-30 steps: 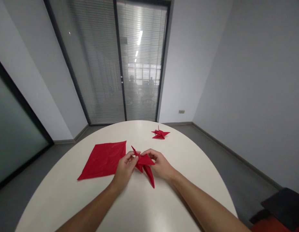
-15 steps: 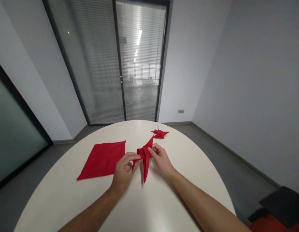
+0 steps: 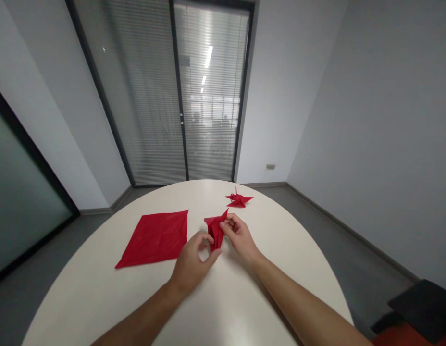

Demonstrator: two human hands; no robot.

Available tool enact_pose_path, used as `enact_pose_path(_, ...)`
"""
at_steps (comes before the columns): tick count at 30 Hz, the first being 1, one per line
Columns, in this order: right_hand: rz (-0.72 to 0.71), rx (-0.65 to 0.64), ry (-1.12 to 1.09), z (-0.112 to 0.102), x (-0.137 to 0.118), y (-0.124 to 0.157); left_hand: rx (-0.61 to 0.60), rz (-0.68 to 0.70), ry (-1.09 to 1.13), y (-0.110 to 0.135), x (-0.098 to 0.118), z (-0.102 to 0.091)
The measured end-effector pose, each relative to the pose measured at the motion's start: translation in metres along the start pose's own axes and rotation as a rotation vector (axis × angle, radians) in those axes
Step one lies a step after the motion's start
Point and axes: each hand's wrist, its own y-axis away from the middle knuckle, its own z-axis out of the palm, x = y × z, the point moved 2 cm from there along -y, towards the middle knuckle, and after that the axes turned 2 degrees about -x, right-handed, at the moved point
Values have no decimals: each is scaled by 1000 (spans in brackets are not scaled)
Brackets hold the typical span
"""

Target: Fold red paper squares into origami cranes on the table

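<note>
A partly folded piece of red origami paper (image 3: 217,229) is held up over the table between my two hands. My right hand (image 3: 239,236) pinches its right side between thumb and curled fingers. Around the lower left part curls my left hand (image 3: 192,259), its index finger on the paper's face and its thumb by the bottom point. The lower tip is partly hidden by that thumb. Left of my hands lies a flat, creased red paper sheet (image 3: 156,238). A folded red paper crane (image 3: 239,198) rests beyond my right hand.
The round white table (image 3: 280,288) carries all the papers. Behind it stand a glass partition with blinds (image 3: 154,120) and grey-white walls. A black and red chair (image 3: 421,312) is at the lower right, beside the table edge.
My left hand has left the left flap and moved down and right to the paper's lower point. That long point now looks folded up or covered. My right hand keeps its pinch.
</note>
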Motion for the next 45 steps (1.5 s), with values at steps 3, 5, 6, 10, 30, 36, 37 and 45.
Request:
enact_pose_path(3,-3,-33,52,5,0,5,96,-119,179,-5,-10,5)
enact_pose_path(5,0,-54,92,9,-2,8,112,-122,268,-8,-13,5)
enact_pose_path(6,-8,-55,114,10,-2,9,118,-108,297,-9,-14,4)
enact_pose_path(10,-66,-11,208,13,-6,12,180,-73,334,-10,-15,2)
enact_pose_path(30,13,-33,45,20,-9,15,-7,-162,458,-7,-1,2)
enact_pose_path(36,40,31,-20,15,-7,9,-28,-190,427,-5,-3,3)
enact_pose_path(37,46,11,-27,16,-7,10,-14,-203,424,-6,-3,3)
enact_pose_path(45,186,-239,-54,28,0,24,249,-262,359,-10,-2,-6)
